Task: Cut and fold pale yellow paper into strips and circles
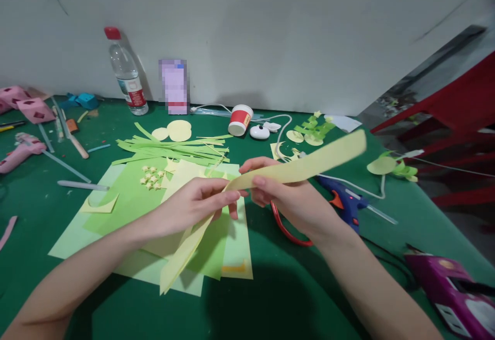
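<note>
A long pale-yellow paper strip [320,160] stretches between both hands above the table. It bends near the middle, one part rising to the upper right, and the other hanging toward me at the lower left. My left hand [203,201] pinches it at the bend, thumb on top. With its thumb pressed on the strip just beside, my right hand [288,196] grips it too. Below lie green and yellow paper sheets [116,211], small folded paper stars [151,177] and light-green paper strips [174,149]. A red scissors-like handle [288,234] is partly hidden under my right hand.
A blue glue gun [346,201] and a purple power strip [444,288] with cables are on the right. Along the wall stand a water bottle [129,80], a phone [176,87], a tilted paper cup [240,120] and a white earphone case [259,132]. A pink glue gun [23,154] lies left.
</note>
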The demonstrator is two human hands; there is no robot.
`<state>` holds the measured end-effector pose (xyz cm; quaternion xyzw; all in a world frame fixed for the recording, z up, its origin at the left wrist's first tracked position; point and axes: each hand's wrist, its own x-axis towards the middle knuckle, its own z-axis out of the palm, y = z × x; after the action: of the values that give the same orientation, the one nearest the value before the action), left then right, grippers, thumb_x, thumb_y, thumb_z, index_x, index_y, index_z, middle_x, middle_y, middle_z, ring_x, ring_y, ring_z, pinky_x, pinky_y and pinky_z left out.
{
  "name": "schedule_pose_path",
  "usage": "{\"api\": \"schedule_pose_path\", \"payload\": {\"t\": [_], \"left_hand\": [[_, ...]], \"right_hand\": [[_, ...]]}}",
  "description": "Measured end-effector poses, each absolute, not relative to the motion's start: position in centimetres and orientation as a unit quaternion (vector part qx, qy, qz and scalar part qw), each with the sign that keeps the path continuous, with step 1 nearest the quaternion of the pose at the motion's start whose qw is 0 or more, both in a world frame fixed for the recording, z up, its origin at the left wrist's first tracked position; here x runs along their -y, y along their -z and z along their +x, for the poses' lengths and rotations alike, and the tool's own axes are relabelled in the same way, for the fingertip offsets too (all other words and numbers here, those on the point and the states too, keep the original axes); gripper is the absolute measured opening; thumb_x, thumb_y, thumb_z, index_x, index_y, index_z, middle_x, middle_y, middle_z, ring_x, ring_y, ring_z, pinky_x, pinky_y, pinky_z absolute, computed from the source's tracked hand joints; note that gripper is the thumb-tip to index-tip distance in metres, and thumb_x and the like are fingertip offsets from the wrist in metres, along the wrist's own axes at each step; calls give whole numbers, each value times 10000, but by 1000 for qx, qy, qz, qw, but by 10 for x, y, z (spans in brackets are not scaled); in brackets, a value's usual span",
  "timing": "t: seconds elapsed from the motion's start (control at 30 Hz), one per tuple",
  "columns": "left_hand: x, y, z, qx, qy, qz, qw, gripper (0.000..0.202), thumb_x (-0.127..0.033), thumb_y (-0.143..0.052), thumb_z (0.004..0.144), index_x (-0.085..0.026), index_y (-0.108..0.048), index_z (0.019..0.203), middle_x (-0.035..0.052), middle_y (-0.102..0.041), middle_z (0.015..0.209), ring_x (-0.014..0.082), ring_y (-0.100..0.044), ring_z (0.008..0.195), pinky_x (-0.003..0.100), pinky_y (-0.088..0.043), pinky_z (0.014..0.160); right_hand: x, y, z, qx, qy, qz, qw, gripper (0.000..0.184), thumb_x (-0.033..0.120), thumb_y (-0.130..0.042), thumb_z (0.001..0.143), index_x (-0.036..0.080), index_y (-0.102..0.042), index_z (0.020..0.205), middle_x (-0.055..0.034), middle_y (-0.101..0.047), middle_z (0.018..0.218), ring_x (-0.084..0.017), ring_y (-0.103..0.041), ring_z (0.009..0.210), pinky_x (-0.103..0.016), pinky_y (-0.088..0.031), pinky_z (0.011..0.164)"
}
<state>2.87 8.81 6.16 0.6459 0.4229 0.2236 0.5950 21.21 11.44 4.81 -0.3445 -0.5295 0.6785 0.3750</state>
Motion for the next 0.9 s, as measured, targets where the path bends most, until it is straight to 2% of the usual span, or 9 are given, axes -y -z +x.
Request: {"api": "schedule_pose_path", "payload": {"t": [0.1, 0.23, 0.4, 0.47, 0.6, 0.9], "left_hand": [[-86, -62, 30, -411, -212, 646, 607, 323, -420, -383, 868, -159, -566, 814, 5, -546, 757, 78, -402, 559, 211, -320, 518], [-85, -65, 32, -400, -208, 633, 629, 385, -430, -292, 892, -169, -561, 805, -2, -512, 745, 86, -370, 559, 220, -318, 533], [-84, -67, 31, -401, -215, 621, 638, 449, -423, -241, 903, -167, -581, 759, -23, -405, 607, 93, -347, 543, 232, -327, 564], [-85, -66, 32, -391, -215, 610, 654, 394, -410, -293, 895, -170, -593, 811, -18, -450, 643, 90, -383, 559, 229, -341, 571], [-87, -64, 33, -379, -211, 578, 691, 269, -383, -432, 852, -211, -548, 1023, 15, -568, 894, 108, -502, 686, 235, -407, 631], [-87, -62, 35, -390, -223, 576, 683, 231, -377, -458, 843, -204, -518, 984, -9, -567, 824, 113, -549, 725, 254, -412, 717]], "right_hand": [[-116, -45, 212, 487, -695, -346, 400, 140, 308, -646, 708, 181, -609, 753, 83, -352, 454, -53, -278, 437, -202, -243, 424], [-124, -42, 216, 483, -735, -309, 361, 160, 316, -624, 735, 164, -609, 686, 105, -288, 359, -43, -195, 381, -216, -175, 417], [-127, -42, 217, 481, -749, -292, 349, 158, 335, -645, 703, 184, -607, 682, 86, -379, 431, -37, -239, 386, -212, -201, 429], [-126, -43, 217, 483, -749, -286, 352, 160, 325, -674, 667, 185, -597, 662, 85, -376, 444, -42, -265, 402, -212, -205, 432], [-124, -41, 216, 504, -718, -305, 371, 138, 276, -682, 656, 188, -579, 683, 77, -409, 486, -53, -299, 435, -214, -212, 429], [-120, -44, 216, 551, -668, -344, 365, 134, 230, -650, 700, 208, -575, 808, 44, -519, 652, -60, -406, 508, -195, -293, 462]]}}
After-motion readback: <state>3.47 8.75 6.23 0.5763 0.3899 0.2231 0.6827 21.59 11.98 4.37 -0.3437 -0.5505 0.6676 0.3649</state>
